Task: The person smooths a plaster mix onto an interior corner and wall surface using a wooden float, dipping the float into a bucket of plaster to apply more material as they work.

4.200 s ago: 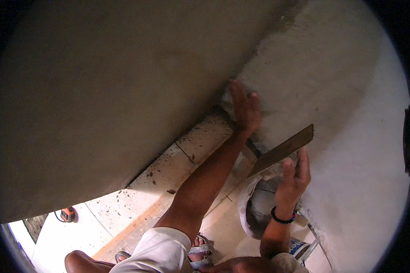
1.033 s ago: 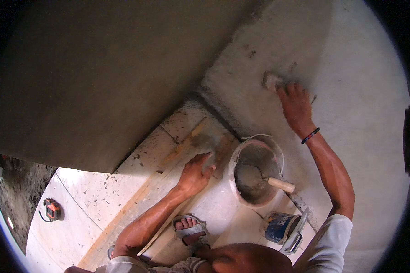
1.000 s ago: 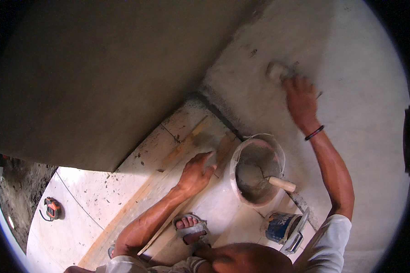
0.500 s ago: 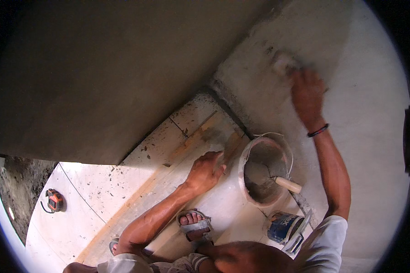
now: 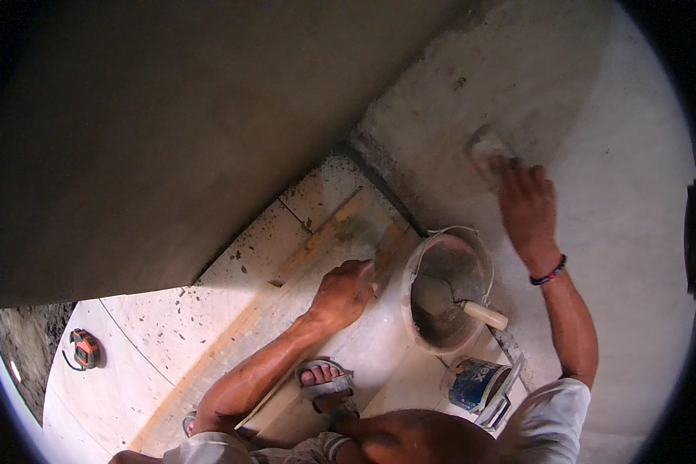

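Observation:
My right hand [image 5: 527, 205], a dark band at its wrist, is raised against the grey plastered wall [image 5: 626, 232]. Its fingers are closed on a pale flat piece [image 5: 486, 145] that meets the wall; blur hides its exact kind. Lower and to the left, my left hand [image 5: 342, 295] is closed, with its fingers curled beside the bucket. Whatever it may hold is lost in a dim smear at the fingertips. Between my arms stands a round bucket [image 5: 411, 325] with a wire handle. A trowel with a wooden handle [image 5: 486, 315] rests in it, blade inside.
Near my right sleeve stands a blue and white can [image 5: 472, 383], with a metal-framed tool [image 5: 503, 402] against it. An orange and black tape measure [image 5: 85, 349] lies at the left on pale floor tiles [image 5: 147, 329] scattered with crumbs. A large dark surface [image 5: 155, 147] fills the upper left.
My right hand has moved down the wall with the pale piece. My left hand stays beside the bucket, its fingers slightly shifted. The view has tilted a little.

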### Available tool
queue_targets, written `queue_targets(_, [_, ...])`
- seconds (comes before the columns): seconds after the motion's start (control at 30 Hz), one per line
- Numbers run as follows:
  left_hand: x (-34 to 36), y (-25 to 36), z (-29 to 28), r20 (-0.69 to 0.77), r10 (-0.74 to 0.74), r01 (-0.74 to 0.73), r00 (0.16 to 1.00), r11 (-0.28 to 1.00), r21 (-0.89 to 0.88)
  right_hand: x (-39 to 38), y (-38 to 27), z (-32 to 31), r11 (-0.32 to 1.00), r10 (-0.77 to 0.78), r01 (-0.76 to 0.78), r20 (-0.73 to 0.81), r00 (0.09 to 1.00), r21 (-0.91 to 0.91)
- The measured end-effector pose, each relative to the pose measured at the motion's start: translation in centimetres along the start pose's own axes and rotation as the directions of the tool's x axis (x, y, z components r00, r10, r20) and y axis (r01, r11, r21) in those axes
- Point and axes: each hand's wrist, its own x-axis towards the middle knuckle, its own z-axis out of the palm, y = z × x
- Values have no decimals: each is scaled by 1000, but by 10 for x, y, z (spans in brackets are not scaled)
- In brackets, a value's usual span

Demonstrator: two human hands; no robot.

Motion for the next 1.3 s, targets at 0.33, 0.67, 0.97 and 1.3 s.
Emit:
queue_targets(0.33, [16, 16, 25, 30, 82, -80, 996, 995, -61, 82, -14, 42, 979, -188, 190, -36, 981, 71])
queue_targets(0.67, [47, 8, -15, -373, 65, -76, 926, 997, -13, 26, -32, 13, 903, -75, 11, 132, 988, 429])
queue_targets(0.97, [245, 97, -23, -530, 430, -409, 731, 897, 165, -35, -26, -23, 631, 24, -419, 523, 852, 653])
queue_targets(1.3, [311, 29, -14, -623, 400, -329, 672, 915, 234, -63, -44, 1, 345, -117, -428, 491, 863, 835])
